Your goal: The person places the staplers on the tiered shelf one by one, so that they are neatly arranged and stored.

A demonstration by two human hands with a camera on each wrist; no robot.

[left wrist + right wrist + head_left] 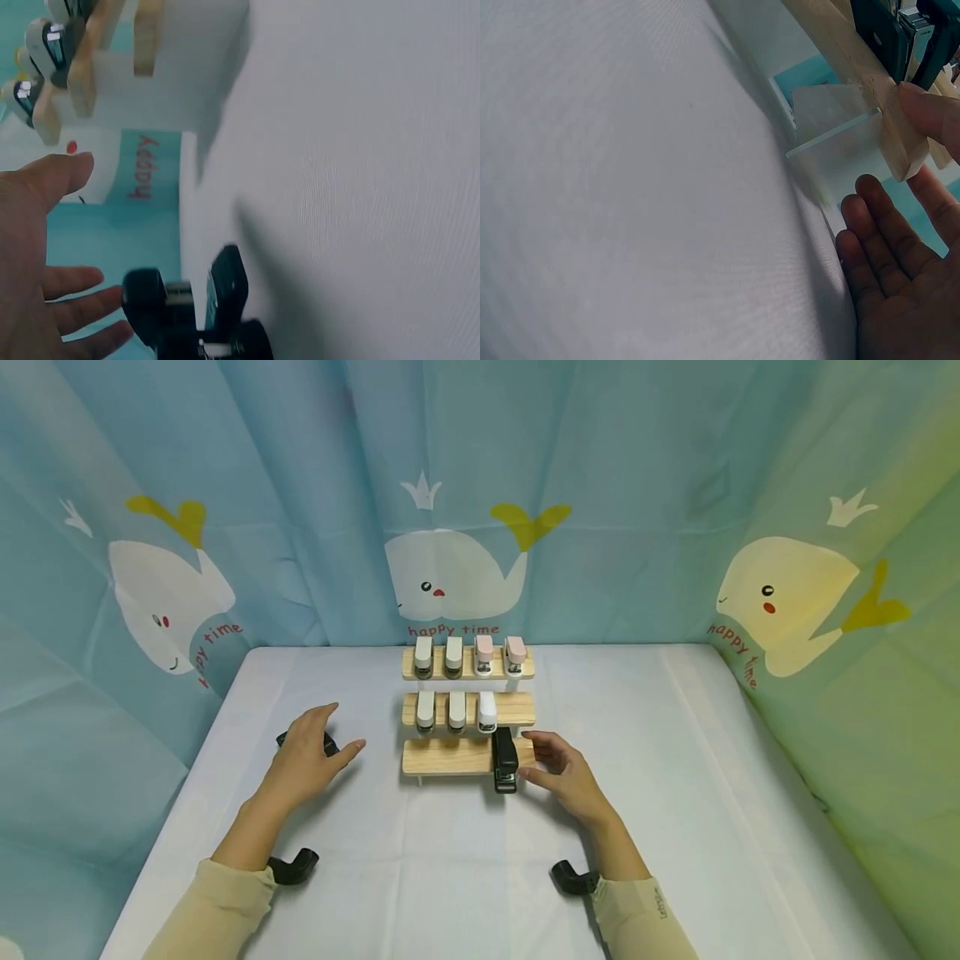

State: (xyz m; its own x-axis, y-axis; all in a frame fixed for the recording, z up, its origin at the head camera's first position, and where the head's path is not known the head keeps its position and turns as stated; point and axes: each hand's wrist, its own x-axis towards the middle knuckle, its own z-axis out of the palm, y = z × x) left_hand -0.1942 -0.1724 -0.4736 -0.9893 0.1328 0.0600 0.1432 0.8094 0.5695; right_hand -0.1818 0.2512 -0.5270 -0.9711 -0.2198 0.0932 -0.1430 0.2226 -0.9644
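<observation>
My left hand (303, 760) hovers at the left of the table, fingers spread and thumb apart. Partly hidden beneath it are black stapler-like pieces (330, 744); the left wrist view shows these black pieces (227, 289) beyond the fingertips. A black stapler (505, 760) lies front to back on the lowest wooden shelf (450, 758), its end jutting past the front edge. Around the shelf's right end is my right hand (570, 781), fingers loosely bent, thumb close beside the stapler. In the right wrist view, the thumb (930, 112) overlaps the shelf edge below the stapler.
Small grey-white staplers (423, 656) and pink ones (483, 653) line the top shelf (467, 670). The middle shelf (517, 710) bears grey-white ones (426, 710) and a white one (487, 710). Whale-print curtains (622, 585) surround the white table (450, 893). Black curved pieces (296, 867) protrude by both wrists.
</observation>
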